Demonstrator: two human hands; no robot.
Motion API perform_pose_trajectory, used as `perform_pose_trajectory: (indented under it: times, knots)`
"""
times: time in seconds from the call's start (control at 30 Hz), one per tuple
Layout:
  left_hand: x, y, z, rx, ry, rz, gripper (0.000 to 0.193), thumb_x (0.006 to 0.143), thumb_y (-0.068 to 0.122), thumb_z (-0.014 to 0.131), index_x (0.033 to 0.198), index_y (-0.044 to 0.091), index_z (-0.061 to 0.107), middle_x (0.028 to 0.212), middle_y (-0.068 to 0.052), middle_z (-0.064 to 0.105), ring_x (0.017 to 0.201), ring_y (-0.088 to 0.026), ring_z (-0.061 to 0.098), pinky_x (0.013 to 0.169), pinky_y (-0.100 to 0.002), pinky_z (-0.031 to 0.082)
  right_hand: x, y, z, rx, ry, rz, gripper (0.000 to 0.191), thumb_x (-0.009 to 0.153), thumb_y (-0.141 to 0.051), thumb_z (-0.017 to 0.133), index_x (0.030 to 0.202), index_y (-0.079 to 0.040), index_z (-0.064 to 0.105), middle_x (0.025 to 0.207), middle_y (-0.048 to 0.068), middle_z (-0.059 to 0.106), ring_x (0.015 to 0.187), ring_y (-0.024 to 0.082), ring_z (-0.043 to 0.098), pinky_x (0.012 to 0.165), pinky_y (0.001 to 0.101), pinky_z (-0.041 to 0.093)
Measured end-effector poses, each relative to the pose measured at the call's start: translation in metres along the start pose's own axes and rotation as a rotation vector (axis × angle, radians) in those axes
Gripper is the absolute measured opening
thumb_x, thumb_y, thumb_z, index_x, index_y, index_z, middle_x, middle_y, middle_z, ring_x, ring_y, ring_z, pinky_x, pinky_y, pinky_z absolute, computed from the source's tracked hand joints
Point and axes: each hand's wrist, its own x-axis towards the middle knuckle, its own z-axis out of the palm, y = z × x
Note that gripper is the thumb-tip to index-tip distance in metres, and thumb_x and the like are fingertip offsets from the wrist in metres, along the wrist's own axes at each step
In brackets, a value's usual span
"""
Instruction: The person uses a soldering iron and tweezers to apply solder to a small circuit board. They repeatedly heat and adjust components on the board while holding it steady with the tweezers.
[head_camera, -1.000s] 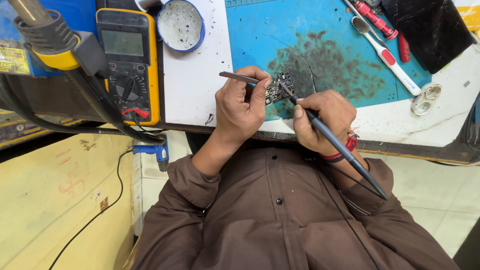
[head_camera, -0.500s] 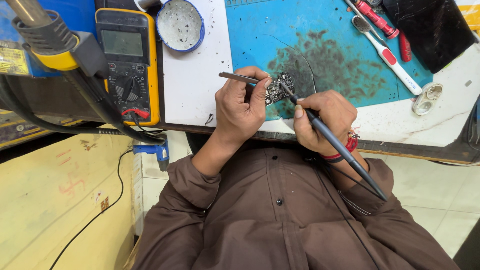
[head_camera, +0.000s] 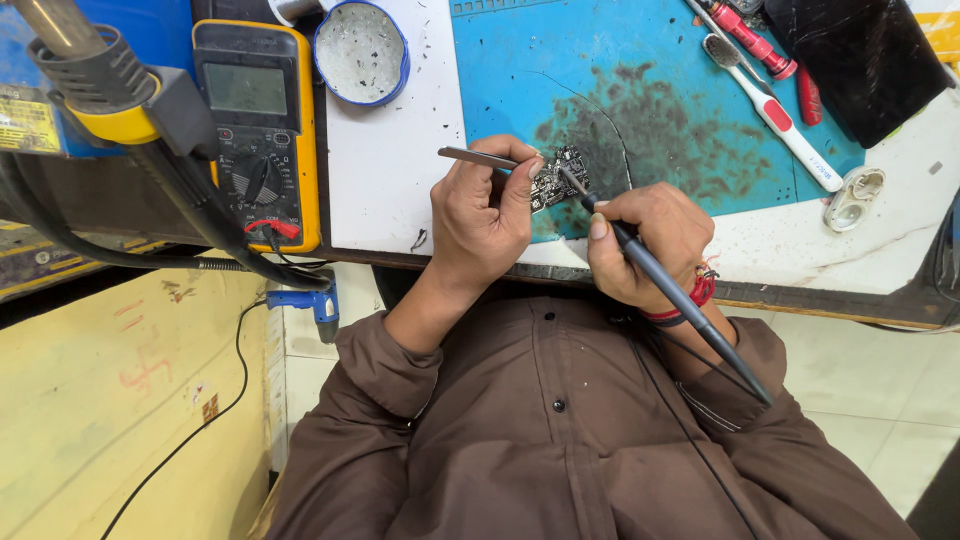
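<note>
My left hand (head_camera: 480, 225) pinches thin metal tweezers (head_camera: 472, 156), whose tips reach a small dark circuit board (head_camera: 555, 182) lying on the stained blue work mat (head_camera: 650, 60). My right hand (head_camera: 648, 238) grips a dark soldering iron (head_camera: 685, 315) like a pen. Its tip touches the board's right side and its cable trails back over my brown sleeve. A red thread band circles my right wrist. Both hands rest near the table's front edge.
A yellow multimeter (head_camera: 258, 130) lies left of the mat, beside a round blue-rimmed tin (head_camera: 360, 50). A hot-air tool with a yellow collar (head_camera: 100, 85) hangs at the far left. A toothbrush (head_camera: 775, 115), a red screwdriver (head_camera: 755, 35), a black pouch (head_camera: 860, 60) and a white earbud case (head_camera: 855, 198) lie at the right.
</note>
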Motion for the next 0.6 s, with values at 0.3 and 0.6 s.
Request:
perform_pose_trajectory:
  times: [0.3,0.6]
  knots:
    - [-0.0002,-0.0006,0.0004,-0.003,0.004,0.002,0.007,0.105,0.006,0.069,0.109,0.003,0.063,0.088,-0.001,0.068,0.065,-0.004,0.058,0.058,-0.023,0.047,-0.0002,0.0005,0.0015,-0.005,0.008,0.0,0.01,0.089,-0.002,0.072,0.095,-0.003,0.064,0.085,0.011,0.069,0.071,0.029,0.065,0.065,0.0368,0.05]
    - [0.0,0.0,-0.0001,0.005,0.005,-0.002,0.007,0.105,0.006,0.069,0.108,0.003,0.063,0.088,-0.001,0.068,0.064,-0.004,0.057,0.058,-0.023,0.046,0.0003,-0.0001,0.0007,-0.004,-0.001,0.004,0.011,0.089,-0.001,0.072,0.096,-0.003,0.064,0.086,0.012,0.069,0.072,0.029,0.065,0.065,0.0361,0.05]
